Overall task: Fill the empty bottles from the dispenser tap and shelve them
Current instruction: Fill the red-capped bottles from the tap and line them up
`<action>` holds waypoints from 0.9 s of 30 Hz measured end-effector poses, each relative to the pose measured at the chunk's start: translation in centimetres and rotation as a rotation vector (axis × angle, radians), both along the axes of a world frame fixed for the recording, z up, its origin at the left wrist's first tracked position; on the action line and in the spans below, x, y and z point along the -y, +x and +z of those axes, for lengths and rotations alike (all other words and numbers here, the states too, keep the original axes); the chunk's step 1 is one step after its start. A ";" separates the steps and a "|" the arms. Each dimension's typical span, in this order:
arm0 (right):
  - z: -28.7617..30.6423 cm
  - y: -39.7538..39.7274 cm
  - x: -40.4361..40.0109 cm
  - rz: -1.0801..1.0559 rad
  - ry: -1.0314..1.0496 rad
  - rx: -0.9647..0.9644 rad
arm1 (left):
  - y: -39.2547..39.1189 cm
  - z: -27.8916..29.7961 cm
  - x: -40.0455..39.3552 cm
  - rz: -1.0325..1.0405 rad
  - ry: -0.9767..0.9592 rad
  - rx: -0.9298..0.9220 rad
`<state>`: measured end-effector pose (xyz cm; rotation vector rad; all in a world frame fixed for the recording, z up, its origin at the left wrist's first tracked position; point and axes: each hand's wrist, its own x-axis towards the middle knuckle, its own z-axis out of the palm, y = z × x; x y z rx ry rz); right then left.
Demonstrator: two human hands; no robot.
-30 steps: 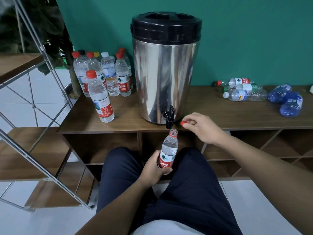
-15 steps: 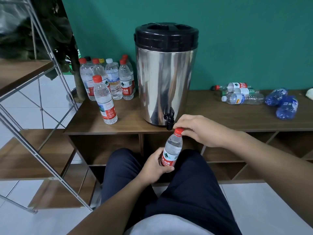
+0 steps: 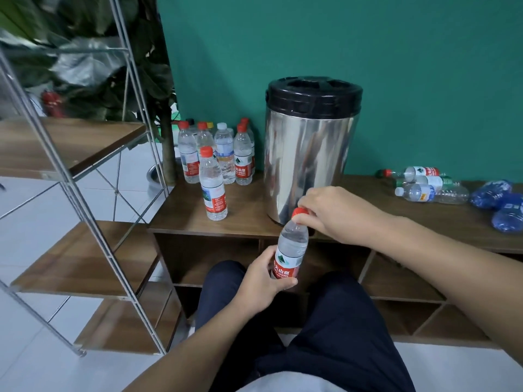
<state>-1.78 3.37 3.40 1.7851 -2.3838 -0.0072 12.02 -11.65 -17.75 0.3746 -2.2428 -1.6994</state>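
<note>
Red-capped, the bottle (image 3: 291, 247) stands upright over your lap, at six o'clock from the steel dispenser (image 3: 308, 148) on the wooden counter (image 3: 249, 205). Your left hand (image 3: 261, 284) wraps its labelled lower half; your right hand (image 3: 334, 213) pinches the red cap (image 3: 300, 212). Capped bottles (image 3: 215, 154) stand at nine o'clock from the dispenser; empty bottles (image 3: 424, 185) lie at three o'clock.
</note>
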 end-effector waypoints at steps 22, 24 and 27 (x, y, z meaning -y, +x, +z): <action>-0.2 1.6 12.1 -0.085 -0.518 0.416 | -0.1 3.3 7.9 0.366 -0.006 -0.112; -2.1 1.7 12.6 -0.120 -0.473 0.549 | -0.6 3.4 8.5 0.373 0.017 -0.138; -5.1 1.7 13.6 -0.227 -0.430 0.692 | -1.7 4.0 9.1 0.391 0.015 -0.154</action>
